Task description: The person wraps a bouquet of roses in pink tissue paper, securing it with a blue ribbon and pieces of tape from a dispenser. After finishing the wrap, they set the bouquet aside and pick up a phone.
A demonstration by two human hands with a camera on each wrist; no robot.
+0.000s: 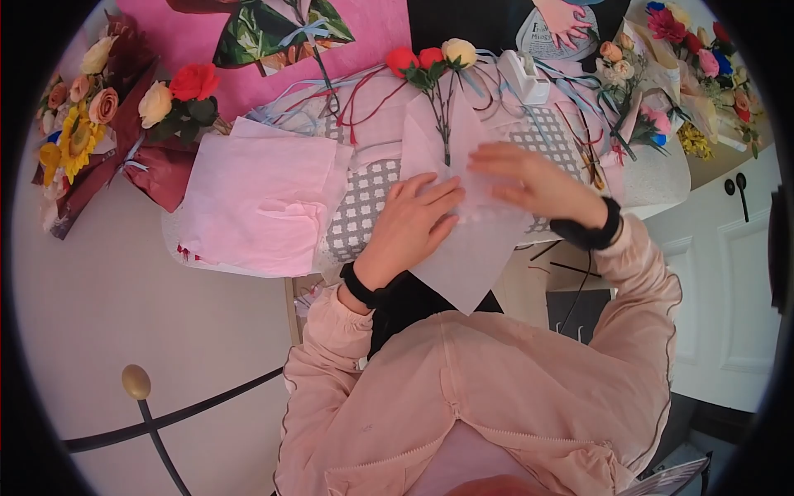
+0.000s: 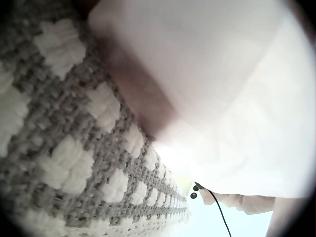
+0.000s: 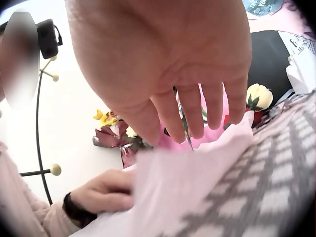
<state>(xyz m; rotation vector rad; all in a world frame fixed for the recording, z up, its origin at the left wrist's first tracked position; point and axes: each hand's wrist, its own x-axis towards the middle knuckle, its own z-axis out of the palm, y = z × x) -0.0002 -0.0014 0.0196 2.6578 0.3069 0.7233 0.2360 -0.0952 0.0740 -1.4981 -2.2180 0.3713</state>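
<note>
A sheet of thin pale pink wrapping paper lies over the table's front edge, its lower corner pointing toward the person. Artificial roses lie on it: two red ones and a cream one, their stems running down between the paper's two upper points. The left hand rests on the paper's left side with its fingers spread toward the stems. The right hand is over the paper's right side, fingers extended and slightly blurred. In the right wrist view, the right palm shows straight fingers holding nothing.
A stack of pink paper lies to the left on the grey-and-white patterned cloth. Wrapped bouquets stand at both sides, one with a sunflower. Ribbons and a white box-shaped object lie along the back.
</note>
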